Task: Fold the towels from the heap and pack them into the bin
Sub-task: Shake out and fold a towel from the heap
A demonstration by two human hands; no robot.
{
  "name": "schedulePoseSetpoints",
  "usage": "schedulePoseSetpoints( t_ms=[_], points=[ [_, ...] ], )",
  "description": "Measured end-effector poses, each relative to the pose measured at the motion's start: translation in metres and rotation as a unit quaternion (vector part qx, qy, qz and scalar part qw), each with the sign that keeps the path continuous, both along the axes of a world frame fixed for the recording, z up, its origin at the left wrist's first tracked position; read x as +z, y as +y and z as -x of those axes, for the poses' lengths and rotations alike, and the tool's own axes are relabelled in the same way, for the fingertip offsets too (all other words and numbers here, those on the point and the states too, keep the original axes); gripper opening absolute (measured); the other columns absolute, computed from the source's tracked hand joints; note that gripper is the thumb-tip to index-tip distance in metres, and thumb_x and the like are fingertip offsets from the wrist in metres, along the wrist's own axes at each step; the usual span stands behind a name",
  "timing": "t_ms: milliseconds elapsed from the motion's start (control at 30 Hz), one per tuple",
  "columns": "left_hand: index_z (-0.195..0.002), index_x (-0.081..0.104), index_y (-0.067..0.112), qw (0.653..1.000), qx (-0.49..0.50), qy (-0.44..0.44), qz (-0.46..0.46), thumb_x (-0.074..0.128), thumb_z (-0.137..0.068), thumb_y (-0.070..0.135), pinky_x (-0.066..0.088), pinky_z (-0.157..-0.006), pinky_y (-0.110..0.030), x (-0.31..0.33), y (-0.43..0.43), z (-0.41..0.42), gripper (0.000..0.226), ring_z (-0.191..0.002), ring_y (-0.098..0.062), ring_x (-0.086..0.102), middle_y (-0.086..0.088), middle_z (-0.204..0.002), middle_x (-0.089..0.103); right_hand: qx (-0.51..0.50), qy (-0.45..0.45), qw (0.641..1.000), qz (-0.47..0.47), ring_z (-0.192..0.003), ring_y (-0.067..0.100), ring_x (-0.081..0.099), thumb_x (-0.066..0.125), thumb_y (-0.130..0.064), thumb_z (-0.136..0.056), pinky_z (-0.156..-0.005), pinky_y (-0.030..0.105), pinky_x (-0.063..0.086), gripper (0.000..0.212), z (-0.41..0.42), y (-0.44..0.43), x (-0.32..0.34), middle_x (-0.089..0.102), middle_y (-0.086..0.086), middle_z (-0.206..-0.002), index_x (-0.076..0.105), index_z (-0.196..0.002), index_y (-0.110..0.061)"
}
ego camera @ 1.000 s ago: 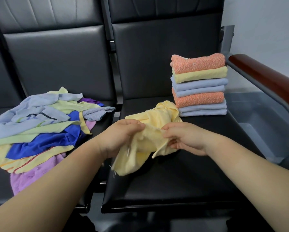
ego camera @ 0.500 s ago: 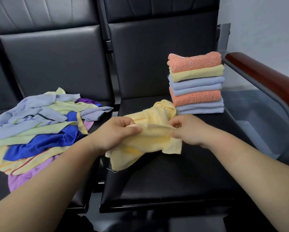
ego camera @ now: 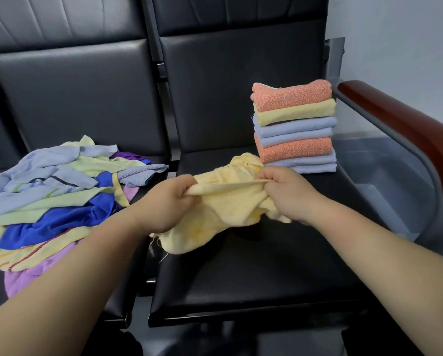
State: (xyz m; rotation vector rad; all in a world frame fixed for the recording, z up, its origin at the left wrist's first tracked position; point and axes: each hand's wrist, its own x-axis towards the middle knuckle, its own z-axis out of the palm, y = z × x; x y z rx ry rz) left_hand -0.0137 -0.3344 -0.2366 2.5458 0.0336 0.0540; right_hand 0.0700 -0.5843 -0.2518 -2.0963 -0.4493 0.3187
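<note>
Yellow towel point(ego camera: 223, 209) — rumpled, edge stretched taut between both hands.

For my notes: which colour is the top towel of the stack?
The top towel is speckled orange; head view.

Soft yellow terry towel point(ego camera: 225, 209), nubbly orange towel point(ego camera: 292, 96); smooth black leatherette seat point(ego camera: 253, 278); glossy wooden armrest point(ego camera: 407, 132)

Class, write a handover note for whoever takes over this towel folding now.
Left hand and right hand each pinch an edge of the yellow towel, stretched between them above the right chair.
Heap lies unfolded on the left chair.
Done: stack of folded towels at the right chair's back right.
Left: fold this towel, then the heap; pack all. No bin clearly in view.
</note>
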Motion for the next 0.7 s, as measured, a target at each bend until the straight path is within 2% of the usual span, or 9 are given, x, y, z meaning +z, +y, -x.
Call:
schedulePoseSetpoints(
  t_ms=[100, 167, 233, 267, 367, 433, 567, 633, 700],
  points=[
    [-0.093, 0.061, 0.021, 0.992, 0.074, -0.029, 0.094, 0.05, -0.1, 0.018, 0.042, -0.059, -0.023, 0.0, -0.003, -0.001, 0.013, -0.068, -0.007, 0.051, 0.009, -0.076, 0.058, 0.07, 0.029, 0.997, 0.015, -0.06, 0.015, 0.048, 0.063, -0.026, -0.096, -0.057, 0.029, 0.038, 0.009, 0.002, -0.005, 0.006, 0.054, -0.008, -0.065, 0.069, -0.089, -0.028],
    [-0.09, 0.06, 0.021, 0.983, 0.079, -0.043, 0.159, 0.054, -0.097, 0.022, 0.041, -0.056, -0.021, 0.001, -0.006, -0.001, 0.01, -0.063, -0.004, 0.048, 0.012, -0.069, 0.055, 0.145, -0.024, 0.98, 0.137, -0.07, 0.01, 0.056, 0.079, -0.039, -0.085, -0.064, 0.026, 0.041, 0.018, 0.005, -0.006, 0.007, 0.06, -0.005, -0.075, 0.07, -0.091, -0.025],
    [-0.087, 0.062, 0.018, 0.978, 0.031, -0.036, 0.205, 0.068, -0.089, 0.032, 0.043, -0.057, -0.023, 0.005, -0.008, 0.001, 0.016, -0.062, -0.005, 0.051, 0.011, -0.069, 0.058, 0.156, -0.069, 0.964, 0.206, -0.072, 0.008, 0.058, 0.083, -0.039, -0.081, -0.064, 0.026, 0.041, 0.022, 0.007, -0.003, 0.003, 0.062, -0.009, -0.075, 0.064, -0.076, -0.029],
    [-0.085, 0.064, 0.017, 0.982, 0.002, -0.02, 0.186, 0.077, -0.084, 0.036, 0.046, -0.057, -0.024, 0.006, -0.007, 0.001, 0.024, -0.063, -0.006, 0.053, 0.008, -0.071, 0.06, 0.14, -0.072, 0.966, 0.205, -0.071, 0.011, 0.059, 0.083, -0.037, -0.08, -0.063, 0.027, 0.042, 0.022, 0.007, -0.002, 0.003, 0.063, -0.008, -0.073, 0.064, -0.072, -0.029],
    [-0.077, 0.06, 0.009, 0.998, -0.045, 0.029, -0.023, 0.087, -0.075, 0.037, 0.044, -0.06, -0.03, 0.005, -0.002, 0.002, 0.039, -0.062, -0.013, 0.051, 0.0, -0.068, 0.054, 0.066, -0.018, 0.988, 0.14, -0.081, 0.021, 0.068, 0.083, -0.033, -0.08, -0.07, 0.036, 0.053, 0.018, -0.001, -0.008, 0.006, 0.073, 0.006, -0.085, 0.075, -0.082, -0.017],
    [-0.078, 0.059, 0.008, 0.997, -0.045, 0.053, -0.042, 0.084, -0.081, 0.035, 0.045, -0.065, -0.035, -0.001, 0.004, 0.002, 0.036, -0.065, -0.013, 0.053, -0.001, -0.071, 0.056, 0.054, 0.012, 0.996, 0.063, -0.078, 0.021, 0.066, 0.081, -0.025, -0.083, -0.07, 0.041, 0.053, 0.017, -0.001, -0.012, 0.011, 0.072, 0.014, -0.09, 0.075, -0.09, -0.01],
    [-0.092, 0.063, 0.013, 0.99, 0.0, 0.035, 0.138, 0.072, -0.088, 0.037, 0.048, -0.068, -0.028, -0.001, 0.008, 0.004, 0.025, -0.073, -0.005, 0.058, 0.004, -0.079, 0.064, 0.09, 0.043, 0.993, -0.061, -0.071, 0.013, 0.068, 0.082, -0.008, -0.084, -0.066, 0.034, 0.055, 0.012, 0.008, -0.005, 0.016, 0.07, -0.001, -0.078, 0.072, -0.09, -0.011],
    [-0.094, 0.062, 0.015, 0.978, 0.039, -0.006, 0.205, 0.068, -0.091, 0.033, 0.047, -0.062, -0.022, 0.003, 0.003, 0.005, 0.019, -0.073, -0.004, 0.059, 0.01, -0.075, 0.064, 0.125, 0.038, 0.991, -0.006, -0.075, 0.012, 0.067, 0.085, -0.015, -0.08, -0.067, 0.03, 0.055, 0.018, 0.01, -0.002, 0.015, 0.07, -0.003, -0.082, 0.071, -0.09, -0.017],
    [-0.098, 0.064, 0.014, 0.964, 0.04, -0.017, 0.261, 0.074, -0.085, 0.034, 0.052, -0.065, -0.027, 0.008, 0.0, 0.004, 0.025, -0.079, -0.009, 0.064, 0.005, -0.082, 0.069, 0.164, -0.016, 0.979, 0.118, -0.07, 0.012, 0.058, 0.084, -0.023, -0.079, -0.062, 0.031, 0.049, 0.022, 0.01, 0.002, 0.011, 0.061, -0.003, -0.079, 0.063, -0.082, -0.019]
  ],
)
